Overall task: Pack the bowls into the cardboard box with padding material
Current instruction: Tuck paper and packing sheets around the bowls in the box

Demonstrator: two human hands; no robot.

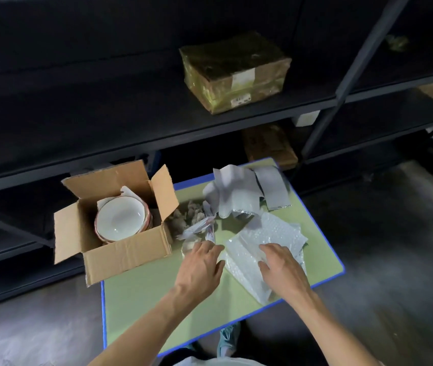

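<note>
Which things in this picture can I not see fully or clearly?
Bowls under the top bowl in the cardboard box: head view, the top bowl and box walls hide them.
Whether the right hand grips the bubble wrap: head view, its own back hides the fingertips.
Print on the label of the taped parcel: head view, too small and blurred.

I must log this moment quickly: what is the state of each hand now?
Left hand: open, fingers relaxed, holding nothing.
Right hand: on the white bubble-wrap sheet, fingers bent; grip cannot be told.
</note>
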